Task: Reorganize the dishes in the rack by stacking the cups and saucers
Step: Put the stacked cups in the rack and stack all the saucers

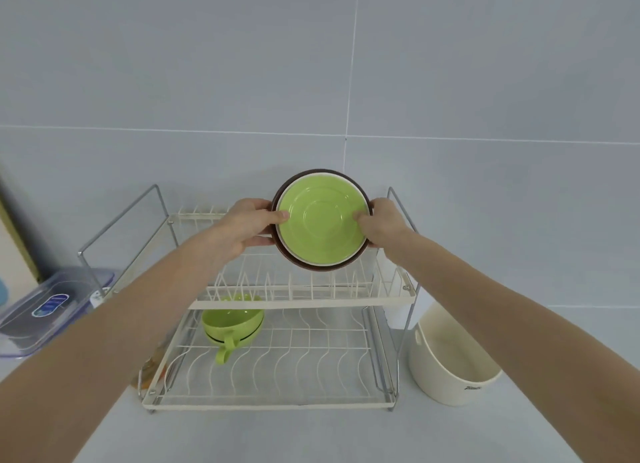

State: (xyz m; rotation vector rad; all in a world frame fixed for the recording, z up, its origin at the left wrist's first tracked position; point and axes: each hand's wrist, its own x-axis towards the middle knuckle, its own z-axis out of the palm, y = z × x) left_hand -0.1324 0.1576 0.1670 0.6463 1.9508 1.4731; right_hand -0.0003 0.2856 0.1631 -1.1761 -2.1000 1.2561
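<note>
Both hands [322, 225] gripping stacked saucers [322, 220]

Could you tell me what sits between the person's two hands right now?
In the head view, stacked saucers, green in front, brown behind, are held between the left hand and right hand.

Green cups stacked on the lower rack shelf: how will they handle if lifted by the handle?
The glossy green stacked cups look like glazed ceramic: probably stiff, breakable, slippery. Only one handle shows, so lifting there may tilt the stack. They sit on thin wires of the white wire rack, so could rock.
</note>
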